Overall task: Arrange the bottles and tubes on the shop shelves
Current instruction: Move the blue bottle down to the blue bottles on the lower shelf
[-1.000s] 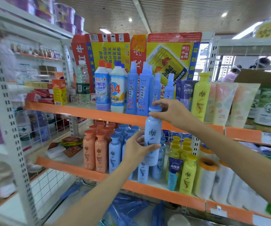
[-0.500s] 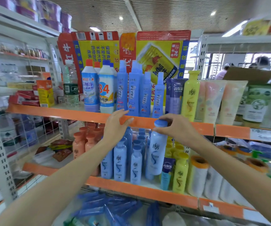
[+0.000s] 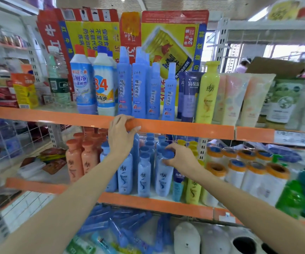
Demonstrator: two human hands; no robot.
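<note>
My right hand (image 3: 182, 158) is shut on the cap of a light blue bottle (image 3: 164, 178), which stands upright in the front row on the middle shelf (image 3: 148, 204). It sits among several matching blue bottles (image 3: 125, 176), between orange bottles (image 3: 74, 162) on the left and yellow bottles (image 3: 193, 189) on the right. My left hand (image 3: 120, 136) rests on the orange edge of the upper shelf (image 3: 184, 129), fingers draped over it, holding no bottle. Above it stand tall blue spray bottles (image 3: 138, 88), dark blue tubes (image 3: 188, 96) and a yellow bottle (image 3: 207, 96).
Rolls with orange rims (image 3: 254, 178) and a green bottle (image 3: 291, 198) fill the middle shelf's right side. Loose blue tubes (image 3: 115, 222) lie in a heap on the bottom level. A red and yellow carton (image 3: 166, 37) backs the upper shelf. Wire racks stand at left.
My right hand has lowered the light blue bottle from mid-air onto the middle shelf's front row. My left hand let go of it and moved up to the upper shelf's edge.
</note>
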